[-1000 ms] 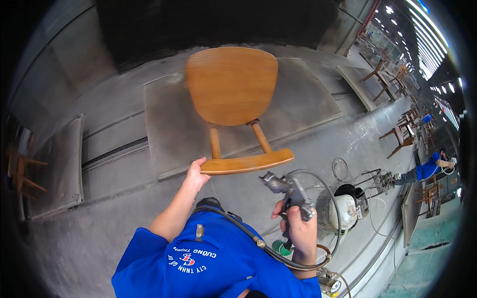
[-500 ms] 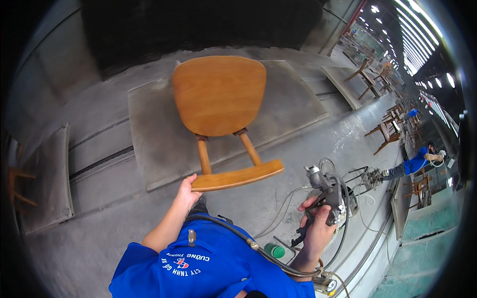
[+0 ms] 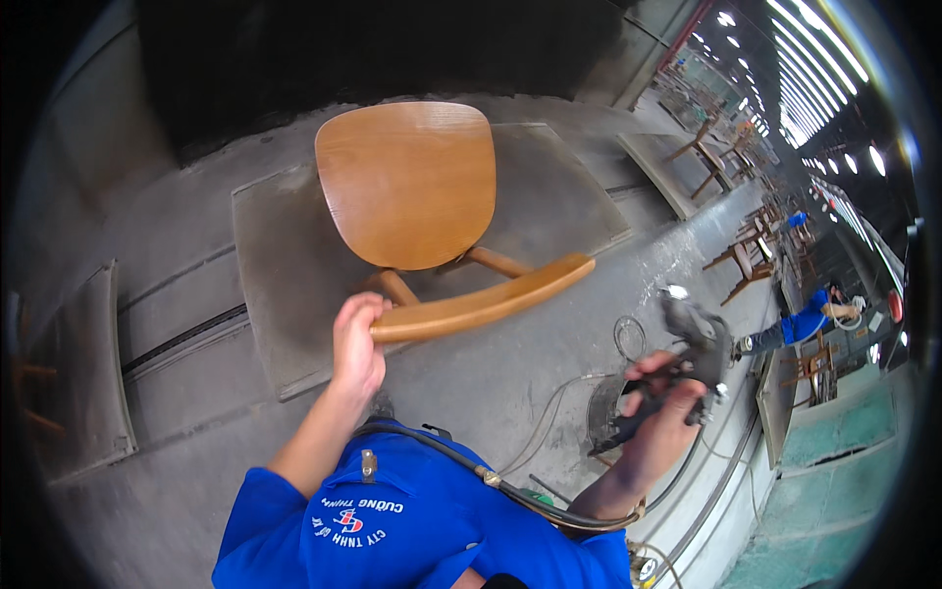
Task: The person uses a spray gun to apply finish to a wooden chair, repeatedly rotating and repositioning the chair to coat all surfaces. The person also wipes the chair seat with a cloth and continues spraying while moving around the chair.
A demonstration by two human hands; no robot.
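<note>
The left hand (image 3: pixel 355 339) is closed over the near end of the curved backrest rail (image 3: pixel 481 302) of a wooden chair (image 3: pixel 407 182), which is seen from above on a grey mat (image 3: pixel 285 285). A spray gun (image 3: pixel 687 353) is gripped in the right hand (image 3: pixel 659 417), well apart from the chair, with a hose (image 3: pixel 510 486) trailed across the blue shirt (image 3: pixel 412 520).

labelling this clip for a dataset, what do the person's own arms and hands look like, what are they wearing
Both forearms are bare, and the left hand and right hand wear no gloves. Short blue sleeves of a blue shirt with white and red chest print end above the elbows. A dark hose drapes across the shirt.
</note>
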